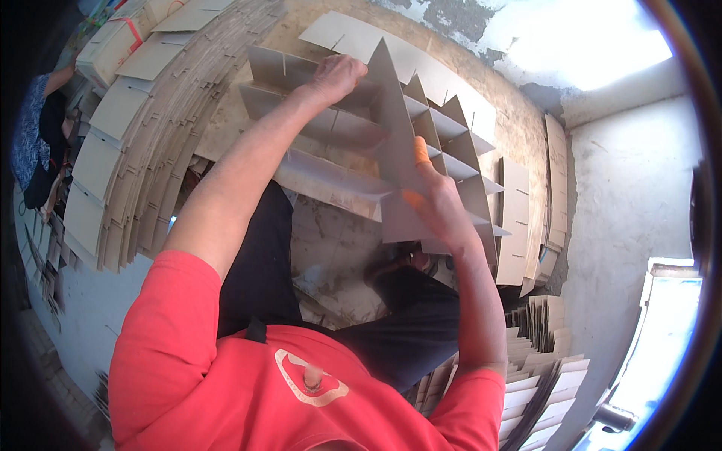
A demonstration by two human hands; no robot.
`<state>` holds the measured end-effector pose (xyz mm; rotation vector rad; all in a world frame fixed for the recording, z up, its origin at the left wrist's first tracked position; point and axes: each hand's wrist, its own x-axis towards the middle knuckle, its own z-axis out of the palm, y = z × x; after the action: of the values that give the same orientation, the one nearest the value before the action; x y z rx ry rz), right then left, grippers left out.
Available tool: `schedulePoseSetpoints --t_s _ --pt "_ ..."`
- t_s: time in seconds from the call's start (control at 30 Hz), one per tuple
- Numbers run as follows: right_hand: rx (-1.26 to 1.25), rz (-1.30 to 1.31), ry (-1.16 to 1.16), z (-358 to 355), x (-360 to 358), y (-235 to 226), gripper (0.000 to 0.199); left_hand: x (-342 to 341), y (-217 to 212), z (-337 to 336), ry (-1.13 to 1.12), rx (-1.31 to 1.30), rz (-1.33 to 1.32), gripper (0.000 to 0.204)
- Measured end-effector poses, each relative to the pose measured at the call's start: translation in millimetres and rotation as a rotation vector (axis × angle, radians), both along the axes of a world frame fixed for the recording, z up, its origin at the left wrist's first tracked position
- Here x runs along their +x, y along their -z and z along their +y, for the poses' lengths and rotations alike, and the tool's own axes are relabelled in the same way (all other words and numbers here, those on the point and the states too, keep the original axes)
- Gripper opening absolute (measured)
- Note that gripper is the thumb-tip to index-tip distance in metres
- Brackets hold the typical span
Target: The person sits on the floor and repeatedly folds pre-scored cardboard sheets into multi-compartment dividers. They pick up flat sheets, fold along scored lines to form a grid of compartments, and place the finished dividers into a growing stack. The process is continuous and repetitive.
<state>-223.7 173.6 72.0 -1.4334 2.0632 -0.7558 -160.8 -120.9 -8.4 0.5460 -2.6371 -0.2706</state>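
Observation:
A partly assembled cardboard divider grid [445, 124] stands on a worn wooden board [233, 120] before me. Its long upright strip [397, 143] crosses the middle; slotted cross strips run out on both sides. My left hand [338, 77] is closed at the far left cross strip [282, 69], near the upright strip's far end; its fingertips are partly hidden. My right hand [438, 197] is closed on the near part of the upright strip, with orange covers on its digits. A cross strip nearest me [338, 177] looks slightly blurred.
Tall stacks of cardboard strips [162, 128] rise on the left. A flat slotted sheet [353, 37] lies behind the grid, with more strips [513, 218] at right. Further stacks [545, 376] stand low on the right. Another person [37, 143] is at the far left.

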Motion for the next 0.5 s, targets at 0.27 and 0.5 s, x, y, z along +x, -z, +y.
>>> schedulePoseSetpoints --t_s 0.27,0.5 --pt "0.208 0.094 -0.003 -26 4 -22 0.057 16 -11 9 0.145 -0.173 0.501 0.009" --pt "0.107 -0.267 0.064 -18 -17 11 0.041 79 -36 115 0.374 0.319 -0.149 0.016"
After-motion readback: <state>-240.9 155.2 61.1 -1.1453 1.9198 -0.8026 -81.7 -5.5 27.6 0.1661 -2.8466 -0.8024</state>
